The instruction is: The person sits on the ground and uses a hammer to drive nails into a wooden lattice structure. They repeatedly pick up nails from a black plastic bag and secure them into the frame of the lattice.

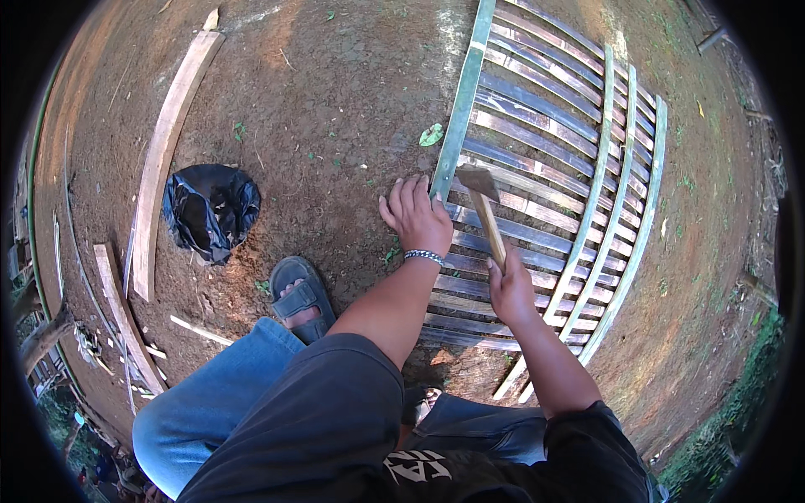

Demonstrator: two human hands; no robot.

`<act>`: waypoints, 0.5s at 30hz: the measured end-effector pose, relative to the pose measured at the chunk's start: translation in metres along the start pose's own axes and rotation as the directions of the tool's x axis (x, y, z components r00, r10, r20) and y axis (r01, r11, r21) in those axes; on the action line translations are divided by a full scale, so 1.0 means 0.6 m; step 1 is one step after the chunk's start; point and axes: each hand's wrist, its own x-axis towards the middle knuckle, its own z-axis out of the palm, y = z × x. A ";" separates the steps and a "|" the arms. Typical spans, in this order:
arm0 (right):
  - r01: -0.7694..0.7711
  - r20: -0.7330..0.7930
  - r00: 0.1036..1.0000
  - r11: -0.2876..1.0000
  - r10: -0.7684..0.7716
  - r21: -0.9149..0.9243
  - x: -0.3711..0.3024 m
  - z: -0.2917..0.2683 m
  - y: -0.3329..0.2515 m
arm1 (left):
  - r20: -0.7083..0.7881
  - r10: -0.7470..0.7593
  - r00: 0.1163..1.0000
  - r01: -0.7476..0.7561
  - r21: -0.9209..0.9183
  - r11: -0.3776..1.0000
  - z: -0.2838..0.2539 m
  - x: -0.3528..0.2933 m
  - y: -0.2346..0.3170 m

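Observation:
My left hand lies against the lower visible part of a green bamboo strip, its fingers fanned out past the strip's left edge and its thumb beside the strip. Under that hand and forearm, the strip's course is hidden. In my right hand is the wooden handle of a hatchet; its dark metal head is over the slats just right of the strip. Many split bamboo slats lie side by side across the strip, forming a panel on the ground. Three lengthwise strips cross its right side.
A crumpled black plastic bag sits on the brown soil left of my sandalled foot. Beyond it lie a long wooden plank and a shorter one. Green plants edge the lower right.

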 end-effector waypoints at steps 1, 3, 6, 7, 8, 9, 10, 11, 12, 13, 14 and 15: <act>0.003 0.012 1.000 1.000 -0.003 -0.006 0.000 0.007 0.004 | 0.012 0.001 1.000 -0.001 0.009 1.000 0.001 0.001 -0.003; -0.018 0.045 0.999 1.000 0.018 0.005 -0.001 0.016 -0.003 | 0.040 -0.011 0.999 0.010 0.018 1.000 0.005 0.002 -0.007; -0.044 0.065 0.997 0.998 0.047 -0.049 0.012 0.021 -0.016 | 0.039 -0.052 0.998 0.052 0.004 0.999 0.011 0.010 -0.009; -0.014 0.024 1.000 1.000 0.014 0.005 0.008 0.023 -0.020 | 0.020 -0.070 0.997 0.070 -0.013 0.997 0.012 0.008 -0.008; 0.017 -0.020 1.000 0.998 -0.016 0.055 0.000 0.023 -0.021 | 0.000 -0.089 0.996 0.088 -0.032 0.996 0.014 0.005 -0.006; 0.050 -0.066 0.997 0.993 -0.044 0.104 -0.005 0.023 -0.021 | 0.017 -0.085 0.996 0.085 -0.012 0.996 0.015 0.004 -0.007; 0.063 -0.064 0.996 0.994 -0.057 0.095 -0.005 0.026 -0.016 | 0.035 -0.082 0.996 0.082 0.008 0.997 0.017 0.004 -0.008; 0.079 -0.066 0.995 0.993 -0.074 0.083 -0.002 0.026 -0.009 | 0.048 -0.076 0.996 0.075 0.025 0.997 0.017 0.006 -0.006; 0.095 -0.068 0.994 0.993 -0.090 0.072 0.001 0.027 -0.003 | 0.048 -0.081 0.996 0.080 0.018 0.997 0.017 0.006 -0.006; 0.070 -0.059 0.996 0.997 -0.068 0.029 0.006 0.030 0.002 | 0.049 -0.085 0.995 0.084 0.011 0.996 0.017 0.005 -0.006; 0.050 -0.053 0.997 0.999 -0.051 -0.015 0.016 0.032 0.002 | 0.044 -0.088 0.995 0.088 0.004 0.996 0.018 0.007 -0.008; 0.030 -0.047 0.998 0.998 -0.032 -0.058 0.023 0.033 0.001 | 0.043 -0.084 0.996 0.084 0.009 0.996 0.018 0.008 -0.008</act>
